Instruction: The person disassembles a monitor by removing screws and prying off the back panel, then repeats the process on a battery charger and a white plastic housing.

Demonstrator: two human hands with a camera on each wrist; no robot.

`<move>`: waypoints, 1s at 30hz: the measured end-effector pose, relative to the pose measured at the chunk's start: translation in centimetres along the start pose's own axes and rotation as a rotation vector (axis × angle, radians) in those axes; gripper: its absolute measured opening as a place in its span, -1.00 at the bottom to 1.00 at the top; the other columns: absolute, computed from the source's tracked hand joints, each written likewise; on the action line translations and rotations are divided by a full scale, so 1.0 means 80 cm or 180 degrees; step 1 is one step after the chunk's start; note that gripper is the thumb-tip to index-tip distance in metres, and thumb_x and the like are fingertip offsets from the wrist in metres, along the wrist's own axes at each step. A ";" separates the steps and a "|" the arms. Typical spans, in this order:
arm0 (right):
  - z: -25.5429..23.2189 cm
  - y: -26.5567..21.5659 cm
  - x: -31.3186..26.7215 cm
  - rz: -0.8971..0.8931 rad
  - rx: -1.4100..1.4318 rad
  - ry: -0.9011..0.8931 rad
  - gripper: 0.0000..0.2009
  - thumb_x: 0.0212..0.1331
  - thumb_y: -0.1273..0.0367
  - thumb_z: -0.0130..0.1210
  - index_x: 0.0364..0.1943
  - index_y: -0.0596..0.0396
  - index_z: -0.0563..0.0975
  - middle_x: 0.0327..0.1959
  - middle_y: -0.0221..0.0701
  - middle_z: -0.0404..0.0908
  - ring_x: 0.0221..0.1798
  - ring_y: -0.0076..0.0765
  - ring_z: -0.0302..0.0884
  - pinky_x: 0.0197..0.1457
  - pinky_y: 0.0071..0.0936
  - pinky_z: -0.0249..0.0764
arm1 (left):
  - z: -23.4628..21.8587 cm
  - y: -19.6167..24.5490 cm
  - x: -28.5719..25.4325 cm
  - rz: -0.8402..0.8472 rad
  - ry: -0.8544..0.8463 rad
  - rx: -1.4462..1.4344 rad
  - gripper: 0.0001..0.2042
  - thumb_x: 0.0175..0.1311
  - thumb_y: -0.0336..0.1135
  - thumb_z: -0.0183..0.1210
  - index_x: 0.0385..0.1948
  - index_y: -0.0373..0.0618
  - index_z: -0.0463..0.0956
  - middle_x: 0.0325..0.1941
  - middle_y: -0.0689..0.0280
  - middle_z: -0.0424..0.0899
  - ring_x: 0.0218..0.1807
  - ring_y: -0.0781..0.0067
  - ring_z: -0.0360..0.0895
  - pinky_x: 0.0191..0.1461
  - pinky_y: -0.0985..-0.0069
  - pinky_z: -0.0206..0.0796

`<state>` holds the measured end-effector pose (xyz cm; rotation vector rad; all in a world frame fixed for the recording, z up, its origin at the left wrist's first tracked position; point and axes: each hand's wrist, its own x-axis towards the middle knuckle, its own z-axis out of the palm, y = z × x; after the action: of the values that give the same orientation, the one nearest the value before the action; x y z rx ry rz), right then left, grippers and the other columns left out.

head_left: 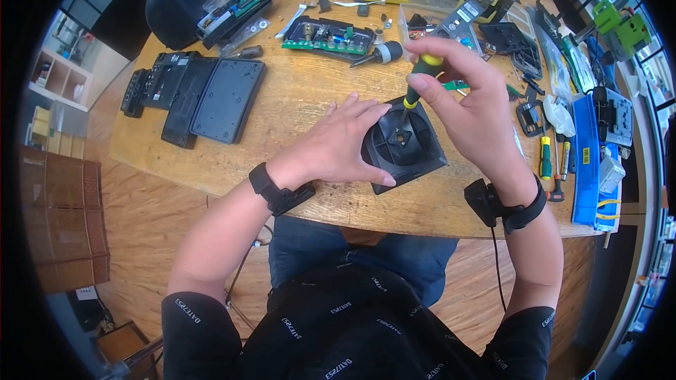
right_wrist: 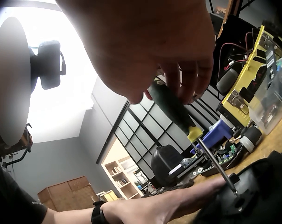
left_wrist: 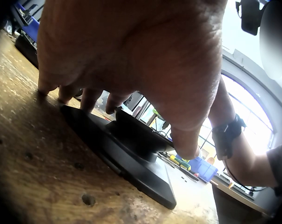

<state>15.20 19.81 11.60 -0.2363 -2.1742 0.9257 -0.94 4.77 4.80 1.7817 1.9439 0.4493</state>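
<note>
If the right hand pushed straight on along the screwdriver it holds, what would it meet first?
Most likely the black plastic base: the right hand holds the screwdriver angled down, its tip at the base's raised round hub, which the left hand steadies on the table.

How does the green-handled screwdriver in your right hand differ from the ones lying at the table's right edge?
The green-and-yellow-handled screwdriver stands tilted in the right hand, its tip in the square black plastic base; the yellow-handled screwdriver and orange-handled screwdriver lie flat and unheld on the wooden table. All have slim metal shafts.

Head view looking steeply down on the table (head_left: 296, 109), wrist views low, close (facing across it), all sharing the black base (head_left: 405, 142).
</note>
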 end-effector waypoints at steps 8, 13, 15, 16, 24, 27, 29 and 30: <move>-0.024 -0.007 -0.021 -0.0438 -0.0482 0.0141 -0.72 0.17 0.57 0.38 -0.03 0.10 0.72 -0.13 -0.31 0.79 -0.12 -0.28 0.74 -0.11 -0.44 0.62 | 0.005 -0.005 0.001 0.0064 0.0058 -0.0058 0.17 -0.07 0.24 0.60 0.57 -0.18 0.19 0.62 -0.07 0.26 0.70 -0.33 0.00 0.72 -0.20 -0.13; -0.025 -0.004 -0.036 -0.0396 -0.0502 0.0088 -0.73 0.15 0.59 0.38 -0.05 0.14 0.71 -0.13 -0.29 0.78 -0.14 -0.25 0.74 -0.11 -0.43 0.62 | 0.005 -0.003 0.000 0.0076 0.0127 -0.0009 0.17 -0.12 0.20 0.64 0.55 -0.15 0.20 0.59 -0.12 0.30 0.67 -0.40 0.05 0.70 -0.17 -0.04; -0.026 -0.004 -0.038 -0.0457 -0.0531 0.0087 -0.73 0.14 0.58 0.38 -0.05 0.17 0.71 -0.13 -0.28 0.78 -0.14 -0.23 0.74 -0.12 -0.43 0.63 | 0.006 -0.004 0.000 0.0083 0.0134 -0.0017 0.17 -0.12 0.20 0.64 0.55 -0.15 0.21 0.58 -0.11 0.30 0.67 -0.40 0.05 0.69 -0.18 -0.03; -0.026 -0.004 -0.038 -0.0455 -0.0532 0.0090 -0.73 0.14 0.58 0.38 -0.05 0.17 0.71 -0.13 -0.28 0.78 -0.14 -0.23 0.74 -0.12 -0.43 0.63 | 0.006 -0.004 0.000 0.0091 0.0148 -0.0022 0.17 -0.13 0.20 0.64 0.55 -0.15 0.21 0.58 -0.11 0.31 0.67 -0.40 0.06 0.69 -0.19 -0.03; -0.022 -0.001 -0.038 -0.0426 -0.0581 0.0063 -0.72 0.13 0.58 0.39 -0.05 0.17 0.71 -0.12 -0.27 0.78 -0.14 -0.23 0.74 -0.12 -0.41 0.64 | 0.006 -0.005 0.000 0.0106 0.0141 -0.0005 0.17 -0.13 0.20 0.65 0.55 -0.15 0.21 0.58 -0.10 0.31 0.67 -0.40 0.06 0.69 -0.18 -0.03; -0.022 -0.001 -0.037 -0.0470 -0.0615 0.0066 -0.73 0.13 0.57 0.40 -0.06 0.17 0.71 -0.12 -0.27 0.78 -0.15 -0.23 0.74 -0.12 -0.41 0.64 | 0.005 -0.004 0.000 0.0089 0.0127 -0.0012 0.18 -0.14 0.20 0.65 0.55 -0.15 0.21 0.59 -0.11 0.30 0.67 -0.40 0.05 0.69 -0.17 -0.04; -0.019 -0.002 -0.036 -0.0432 -0.0626 0.0088 -0.73 0.13 0.56 0.41 -0.06 0.16 0.70 -0.13 -0.27 0.78 -0.16 -0.24 0.74 -0.13 -0.41 0.64 | 0.004 -0.003 0.001 0.0081 0.0114 -0.0010 0.18 -0.14 0.20 0.65 0.55 -0.16 0.21 0.59 -0.11 0.30 0.67 -0.40 0.05 0.70 -0.16 -0.04; -0.018 -0.003 -0.035 -0.0397 -0.0632 0.0110 -0.73 0.13 0.55 0.42 -0.06 0.15 0.70 -0.13 -0.28 0.78 -0.17 -0.24 0.74 -0.14 -0.41 0.63 | 0.004 -0.003 0.001 0.0080 0.0110 0.0001 0.18 -0.13 0.20 0.65 0.55 -0.16 0.21 0.59 -0.11 0.30 0.67 -0.40 0.05 0.70 -0.16 -0.04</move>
<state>18.22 19.21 10.82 -0.2078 -2.2223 0.6328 -0.96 4.77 4.37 1.8117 1.9469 0.4912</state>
